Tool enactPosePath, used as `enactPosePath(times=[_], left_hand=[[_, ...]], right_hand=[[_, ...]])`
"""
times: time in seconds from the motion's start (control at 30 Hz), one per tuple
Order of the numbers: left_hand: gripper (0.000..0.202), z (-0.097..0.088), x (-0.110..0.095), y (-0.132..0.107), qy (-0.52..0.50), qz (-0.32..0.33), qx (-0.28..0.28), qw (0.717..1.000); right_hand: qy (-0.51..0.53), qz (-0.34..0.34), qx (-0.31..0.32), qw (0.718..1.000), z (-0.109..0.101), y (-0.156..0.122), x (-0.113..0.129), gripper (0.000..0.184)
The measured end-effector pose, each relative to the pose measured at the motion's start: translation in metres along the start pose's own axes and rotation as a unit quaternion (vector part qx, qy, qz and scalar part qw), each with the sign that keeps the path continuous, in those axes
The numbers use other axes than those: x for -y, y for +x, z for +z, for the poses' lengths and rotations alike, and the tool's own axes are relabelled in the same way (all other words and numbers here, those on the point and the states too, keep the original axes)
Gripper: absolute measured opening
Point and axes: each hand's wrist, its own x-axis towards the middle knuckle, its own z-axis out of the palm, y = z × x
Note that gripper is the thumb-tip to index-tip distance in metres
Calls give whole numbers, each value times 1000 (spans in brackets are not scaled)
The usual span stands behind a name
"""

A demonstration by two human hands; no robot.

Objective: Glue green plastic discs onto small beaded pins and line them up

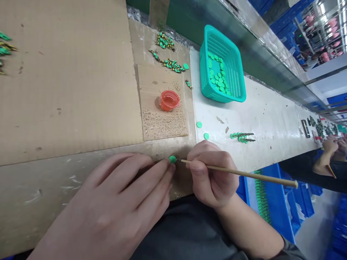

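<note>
Between the fingertips of my left hand (130,191) is a small round green button-like disc (172,159), held near the table's front edge. My right hand (213,173) is closed around a thin wooden stick (252,175) like a fine brush handle. Its dark tip meets or nearly meets the disc's right side; contact is hard to tell. Beyond my hands, a small red cup (169,100) of clear liquid stands on a speckled cardboard square (165,126). Two loose green discs, a nearer one (206,136) and a farther one (199,124), lie beyond my right hand.
A teal basket (241,85) holding many green discs stands at the back. Small green-and-dark pieces (172,65) lie in piles behind the cup. Two green pieces with dark stems (242,137) lie to the right. Another person's arm (324,160) is at the far right.
</note>
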Motion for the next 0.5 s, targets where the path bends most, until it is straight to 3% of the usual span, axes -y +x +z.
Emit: enactPosePath(times=[0.5], left_hand=[[46,-1,-2,0,-18,-21,2,1000]], right_hand=[[-1,3,4,1000,0,-1,-1,11]])
